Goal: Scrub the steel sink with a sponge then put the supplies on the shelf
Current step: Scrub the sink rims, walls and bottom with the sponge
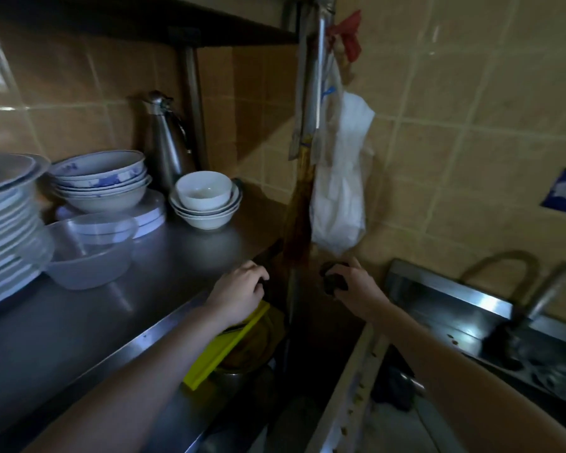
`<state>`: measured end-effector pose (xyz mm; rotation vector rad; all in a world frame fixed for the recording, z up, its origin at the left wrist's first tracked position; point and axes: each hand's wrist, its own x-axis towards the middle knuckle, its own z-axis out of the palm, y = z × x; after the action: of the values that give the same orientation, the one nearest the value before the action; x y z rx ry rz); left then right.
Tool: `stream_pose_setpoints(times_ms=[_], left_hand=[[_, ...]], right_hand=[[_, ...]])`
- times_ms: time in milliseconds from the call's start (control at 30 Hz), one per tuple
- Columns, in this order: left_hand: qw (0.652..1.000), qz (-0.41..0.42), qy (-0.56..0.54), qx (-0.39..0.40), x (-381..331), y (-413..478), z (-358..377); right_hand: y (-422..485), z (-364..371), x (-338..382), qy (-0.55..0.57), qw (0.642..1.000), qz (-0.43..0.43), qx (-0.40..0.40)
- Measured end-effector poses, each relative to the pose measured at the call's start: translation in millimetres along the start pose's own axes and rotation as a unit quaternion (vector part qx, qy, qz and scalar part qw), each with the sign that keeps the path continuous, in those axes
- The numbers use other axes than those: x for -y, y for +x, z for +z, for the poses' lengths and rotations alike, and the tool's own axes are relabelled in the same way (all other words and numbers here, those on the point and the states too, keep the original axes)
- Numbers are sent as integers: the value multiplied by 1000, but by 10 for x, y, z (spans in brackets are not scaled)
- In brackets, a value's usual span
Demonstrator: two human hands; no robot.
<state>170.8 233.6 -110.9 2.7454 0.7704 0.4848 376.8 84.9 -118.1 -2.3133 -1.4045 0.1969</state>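
The left hand point(239, 287) curls at the front lip of the brushed steel shelf point(138, 308); whether it holds anything I cannot tell. The right hand point(352, 284) grips a dark crumpled sponge point(331, 278) just off the shelf, left of the steel sink point(438, 286). Better to swing it round the upright post point(311, 93) onto bare steel.

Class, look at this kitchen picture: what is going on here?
A person stands between a steel shelf and the sink. The right hand grips a dark scrubbing pad, held beside the shelf post, clear of the sink. The left hand rests at the shelf's front corner, fingers curled; whether it holds anything is unclear. Bowls and plates sit stacked on the shelf.
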Motion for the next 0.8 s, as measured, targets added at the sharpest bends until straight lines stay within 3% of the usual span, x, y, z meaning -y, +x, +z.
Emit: stream_pose_setpoints(times_ms=[467, 800], left_hand=[[990, 71, -10, 123, -495, 196, 752], [983, 65, -28, 167, -661, 155, 1376]], right_hand=[[-552, 136, -786, -2, 992, 123, -17], [-878, 326, -1238, 14, 984, 177, -8]])
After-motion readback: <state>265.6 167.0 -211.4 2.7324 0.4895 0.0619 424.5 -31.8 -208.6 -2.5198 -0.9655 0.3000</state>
